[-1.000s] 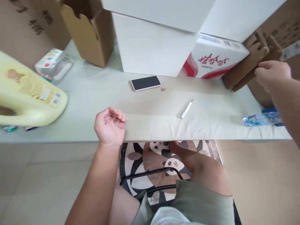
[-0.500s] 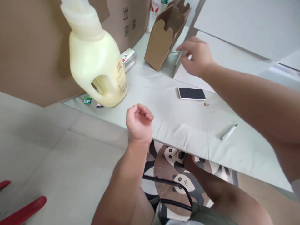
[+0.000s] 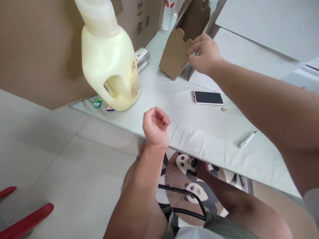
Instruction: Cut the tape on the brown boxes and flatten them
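Observation:
My right hand [image 3: 205, 54] reaches to an open-topped brown cardboard box [image 3: 173, 54] with notched flaps, its thumb and fingers closed at the box's near right edge. The box stands at the back of the cloth-covered table. My left hand [image 3: 157, 127] rests palm up at the table's front edge, its fingers loosely curled, the thumb apart and nothing in it. Left of it stands a large pale yellow jug [image 3: 109, 63] with a moulded handle. In front of my right forearm lie a phone [image 3: 208, 98] and a white pen-like cutter [image 3: 247, 139].
A large brown carton [image 3: 42, 49] stands at the left, and white boxes [image 3: 249, 59] at the right. Small packets [image 3: 97, 102] and a clear-sided box [image 3: 143, 59] lie around the jug. A plastic bottle [image 3: 167, 18] stands behind. A brown scrap [image 3: 223, 109] lies near the phone.
My right hand has moved left, from beside the white box to the edge of the cardboard box, and its fingers have closed there. My left hand keeps its pose; the view has shifted slightly.

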A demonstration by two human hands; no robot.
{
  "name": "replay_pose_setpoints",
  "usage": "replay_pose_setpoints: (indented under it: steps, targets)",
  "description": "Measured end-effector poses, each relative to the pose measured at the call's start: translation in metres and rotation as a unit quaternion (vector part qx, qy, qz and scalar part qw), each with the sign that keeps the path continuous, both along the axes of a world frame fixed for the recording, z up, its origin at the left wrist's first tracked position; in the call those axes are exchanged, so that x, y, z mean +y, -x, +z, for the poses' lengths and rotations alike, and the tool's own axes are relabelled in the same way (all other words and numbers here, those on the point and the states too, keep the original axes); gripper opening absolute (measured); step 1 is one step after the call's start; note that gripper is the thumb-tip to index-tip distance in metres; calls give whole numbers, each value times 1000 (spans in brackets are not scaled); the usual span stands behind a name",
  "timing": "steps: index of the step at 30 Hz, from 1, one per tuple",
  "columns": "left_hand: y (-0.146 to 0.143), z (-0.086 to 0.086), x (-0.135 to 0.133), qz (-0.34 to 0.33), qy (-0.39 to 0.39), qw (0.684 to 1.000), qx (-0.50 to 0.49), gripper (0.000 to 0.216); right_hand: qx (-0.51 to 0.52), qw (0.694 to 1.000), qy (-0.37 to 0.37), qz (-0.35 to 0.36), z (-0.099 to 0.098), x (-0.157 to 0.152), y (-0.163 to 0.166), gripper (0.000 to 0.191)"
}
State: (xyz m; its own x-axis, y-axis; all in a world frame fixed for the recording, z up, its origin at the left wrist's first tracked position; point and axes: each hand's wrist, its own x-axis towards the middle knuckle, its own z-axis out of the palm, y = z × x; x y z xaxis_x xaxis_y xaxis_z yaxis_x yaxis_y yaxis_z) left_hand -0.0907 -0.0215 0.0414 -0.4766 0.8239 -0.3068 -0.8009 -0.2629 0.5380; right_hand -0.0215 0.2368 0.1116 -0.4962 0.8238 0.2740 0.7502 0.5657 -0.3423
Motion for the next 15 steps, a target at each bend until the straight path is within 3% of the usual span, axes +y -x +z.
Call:
replay_pose_setpoints:
  steps: [4, 9, 11, 12, 15]
  targets:
    - [1, -6, 4, 83, 2, 995, 62, 38, 25, 991, -108, 76, -4, -50, -68, 7]
    - [-1, -18, 9, 213, 2, 935, 282, 14, 92, 909, -357, 196, -2, -139, -173, 22]
    - [-7, -21, 11, 193, -53, 914, 353, 20, 103, 896, -390, 188, -10, -172, -208, 23]
    - [-11, -22, 12, 158, -90, 910, 372, 27, 110, 905, -377, 164, -17, -186, -224, 22]
    - [-28, -23, 18, 51, -160, 905, 391, 41, 200, 942, -264, 54, -48, -216, -260, 12]
